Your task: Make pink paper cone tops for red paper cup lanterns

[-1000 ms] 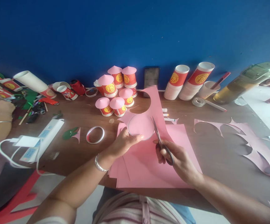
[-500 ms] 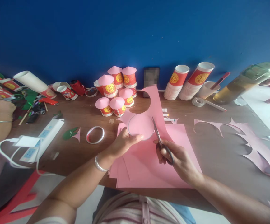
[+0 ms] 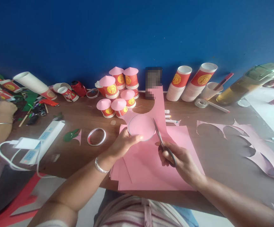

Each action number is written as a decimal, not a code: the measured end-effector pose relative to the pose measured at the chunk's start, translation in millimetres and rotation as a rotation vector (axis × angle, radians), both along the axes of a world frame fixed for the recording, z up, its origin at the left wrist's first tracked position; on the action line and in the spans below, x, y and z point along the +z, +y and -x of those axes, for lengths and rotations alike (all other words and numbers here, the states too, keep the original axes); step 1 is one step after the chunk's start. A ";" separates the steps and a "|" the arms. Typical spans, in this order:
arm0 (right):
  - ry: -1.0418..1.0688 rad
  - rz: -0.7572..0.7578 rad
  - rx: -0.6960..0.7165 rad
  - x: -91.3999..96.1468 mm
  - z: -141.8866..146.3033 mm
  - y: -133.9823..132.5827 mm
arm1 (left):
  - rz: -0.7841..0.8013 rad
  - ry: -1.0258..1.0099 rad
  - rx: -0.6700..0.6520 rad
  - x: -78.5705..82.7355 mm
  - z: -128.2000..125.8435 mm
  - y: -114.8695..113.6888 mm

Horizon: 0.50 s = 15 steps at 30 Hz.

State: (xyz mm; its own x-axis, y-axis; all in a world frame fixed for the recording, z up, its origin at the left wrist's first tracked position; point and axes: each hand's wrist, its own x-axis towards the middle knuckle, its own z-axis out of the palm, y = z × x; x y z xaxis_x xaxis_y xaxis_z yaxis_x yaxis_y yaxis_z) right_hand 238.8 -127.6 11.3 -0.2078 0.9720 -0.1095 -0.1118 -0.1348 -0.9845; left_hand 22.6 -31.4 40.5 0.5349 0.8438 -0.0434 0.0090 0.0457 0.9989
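Note:
My left hand (image 3: 128, 142) pinches the lower left edge of a pink paper sheet (image 3: 160, 108), its thumb on top. A circle outlined on the sheet (image 3: 141, 126) lies by that thumb, and a large round bite is cut out above it. My right hand (image 3: 175, 156) grips a pair of scissors (image 3: 161, 137) by their black handles. Their blades point up and left, right at the circle's right edge. Beneath both hands lies a stack of pink paper (image 3: 160, 170). The far fingers of my left hand are hidden under the sheet.
Several red cups with pink cone tops (image 3: 119, 107) stand behind. Two stacks of paper cups (image 3: 199, 82) lean against the wall. A tape ring (image 3: 96, 136) and a power strip (image 3: 43, 142) lie left, pink offcuts (image 3: 257, 138) right. A co-worker's hand (image 3: 4, 108) is far left.
The pink sheet has shifted and turned slightly to the left with my left hand. The scissors stay almost in place, still at the circle's right edge.

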 end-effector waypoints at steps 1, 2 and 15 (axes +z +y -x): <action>0.001 0.001 -0.001 -0.5 0.3 -0.1 | 0.017 -0.012 -0.013 -0.4 0.2 0.1; 0.000 0.003 -0.002 -0.9 0.6 -0.3 | 0.033 -0.021 -0.023 -0.9 0.3 0.2; 0.021 0.013 0.003 0.5 1.8 0.8 | -0.007 -0.012 0.086 -8.1 5.0 1.6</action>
State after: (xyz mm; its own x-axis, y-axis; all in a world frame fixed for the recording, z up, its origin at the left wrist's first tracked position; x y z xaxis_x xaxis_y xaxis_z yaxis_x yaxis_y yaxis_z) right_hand 237.0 -126.8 11.8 -0.2132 0.9699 -0.1176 -0.1323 -0.1479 -0.9801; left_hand 17.6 -29.8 32.4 0.4610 0.8869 -0.0315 -0.0068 0.0391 0.9992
